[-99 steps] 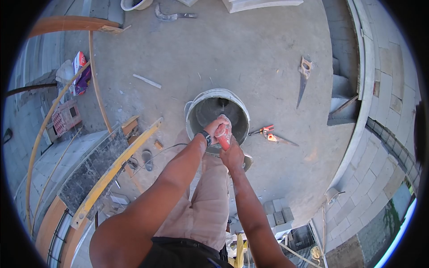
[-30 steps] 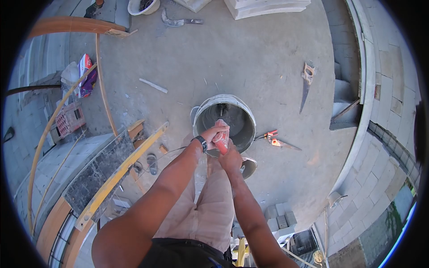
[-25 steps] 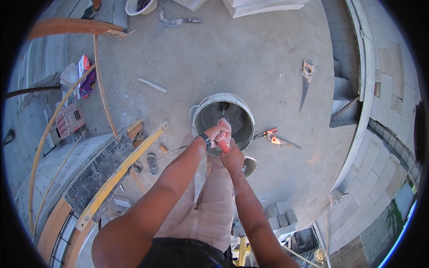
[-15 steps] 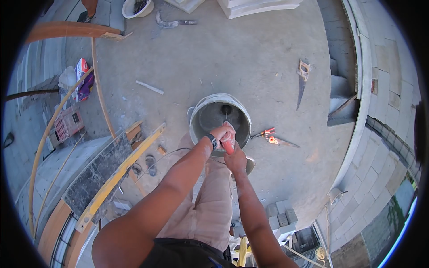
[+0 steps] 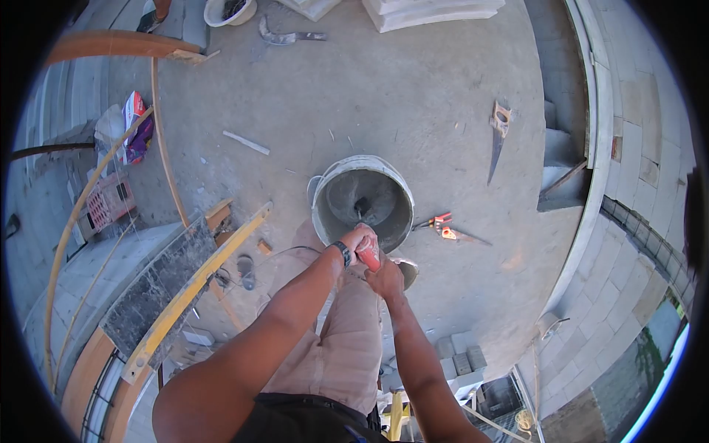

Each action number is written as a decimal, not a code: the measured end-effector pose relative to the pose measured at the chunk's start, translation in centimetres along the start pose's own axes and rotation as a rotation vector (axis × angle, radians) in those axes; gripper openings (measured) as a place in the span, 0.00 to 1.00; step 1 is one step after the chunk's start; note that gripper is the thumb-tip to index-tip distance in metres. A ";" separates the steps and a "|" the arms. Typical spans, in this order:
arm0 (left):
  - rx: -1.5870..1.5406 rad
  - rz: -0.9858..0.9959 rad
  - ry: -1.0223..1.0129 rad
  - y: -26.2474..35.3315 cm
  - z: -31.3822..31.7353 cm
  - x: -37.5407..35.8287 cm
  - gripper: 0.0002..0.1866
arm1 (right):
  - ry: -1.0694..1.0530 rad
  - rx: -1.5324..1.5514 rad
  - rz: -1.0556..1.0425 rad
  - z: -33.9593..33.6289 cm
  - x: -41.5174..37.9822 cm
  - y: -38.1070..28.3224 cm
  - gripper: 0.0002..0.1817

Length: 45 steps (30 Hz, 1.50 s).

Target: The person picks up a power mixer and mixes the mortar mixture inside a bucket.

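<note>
1. The concrete floor (image 5: 443, 88) gives the bucket (image 5: 362, 160) a level seat.
2. The bucket stands before the person's legs, mouth up, within easy reach.
3. The red power drill (image 5: 368, 255) slants over its near rim, shaft pointing inside.
4. The left hand (image 5: 357, 241) wraps the drill's front, the right hand (image 5: 385, 277) its rear handle, both closed firmly, probably against twisting.
5. The dark mixing head (image 5: 361, 207) sits inside; its depth is unclear.

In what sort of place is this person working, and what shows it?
Probably a building site: a red power tool is held over a bucket, a handsaw lies on the concrete-like floor, and grey blocks sit together nearby.
</note>
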State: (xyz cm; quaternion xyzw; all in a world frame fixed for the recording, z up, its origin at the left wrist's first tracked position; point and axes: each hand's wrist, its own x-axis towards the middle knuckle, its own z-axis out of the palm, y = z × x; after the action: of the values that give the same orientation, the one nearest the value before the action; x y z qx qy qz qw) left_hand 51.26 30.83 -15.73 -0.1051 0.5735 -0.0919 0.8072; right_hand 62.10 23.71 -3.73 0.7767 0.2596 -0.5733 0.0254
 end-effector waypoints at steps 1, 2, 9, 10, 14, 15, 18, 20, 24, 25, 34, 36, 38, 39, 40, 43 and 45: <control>-0.005 0.004 -0.001 -0.5 -0.5 0.1 0.09 | -0.016 -0.001 -0.039 0.5 0.0 0.5 0.33; 0.017 0.011 -0.074 -0.7 -1.4 0.0 0.08 | -0.020 -0.005 -0.045 1.3 0.0 0.7 0.33; -0.048 0.082 -0.037 -1.1 -5.0 -0.8 0.12 | 0.054 -0.017 -0.099 4.7 0.0 -0.4 0.36; -0.079 0.112 -0.057 -0.7 -5.0 -1.3 0.13 | 0.079 -0.010 -0.100 4.9 0.1 -0.8 0.35; -0.067 0.119 -0.125 0.8 -5.7 -1.5 0.16 | 0.093 -0.048 -0.137 5.1 0.6 -1.8 0.35; -0.052 0.131 -0.133 1.1 -5.3 -1.7 0.16 | 0.074 -0.087 -0.108 5.0 0.8 -1.9 0.36; -0.035 0.140 -0.145 1.9 -4.4 -2.1 0.15 | 0.096 -0.120 -0.091 4.9 1.4 -2.1 0.35; -0.031 0.132 -0.150 2.8 -4.0 -1.1 0.15 | 0.137 -0.112 -0.098 4.8 1.8 -1.9 0.33; 0.086 0.033 -0.166 3.2 -2.1 2.2 0.13 | 0.203 -0.048 -0.071 2.2 1.5 -2.0 0.31; 0.112 0.042 -0.135 3.2 -1.0 2.2 0.13 | 0.194 -0.005 -0.060 1.7 1.7 -1.8 0.32; 0.130 0.054 0.015 1.3 1.8 1.3 0.11 | 0.084 -0.027 -0.026 -0.8 1.0 -0.2 0.30; 0.115 0.051 -0.051 0.3 -0.3 2.9 0.12 | 0.040 -0.046 -0.038 -0.3 1.0 0.3 0.32; 0.131 0.062 -0.059 -0.8 -2.3 3.4 0.12 | -0.004 -0.069 -0.053 0.4 0.7 1.0 0.33; 0.070 0.095 -0.022 -1.2 -1.9 2.0 0.12 | 0.001 -0.078 -0.082 1.0 0.4 1.2 0.34; 0.010 0.130 0.012 -1.7 -1.6 0.8 0.11 | 0.005 -0.087 -0.114 1.7 0.2 1.3 0.36; -0.048 0.126 0.050 -2.0 -2.7 -1.4 0.11 | 0.009 -0.089 -0.123 3.6 0.1 1.3 0.38; 0.020 0.133 0.007 -1.4 -4.6 -1.8 0.13 | 0.024 -0.098 -0.134 4.7 0.4 0.9 0.37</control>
State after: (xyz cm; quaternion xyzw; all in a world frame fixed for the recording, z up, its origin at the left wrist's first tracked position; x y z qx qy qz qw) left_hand 46.27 29.63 -15.18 -0.0584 0.5811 -0.0444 0.8105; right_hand 58.40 21.53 -5.94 0.7624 0.3389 -0.5508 0.0220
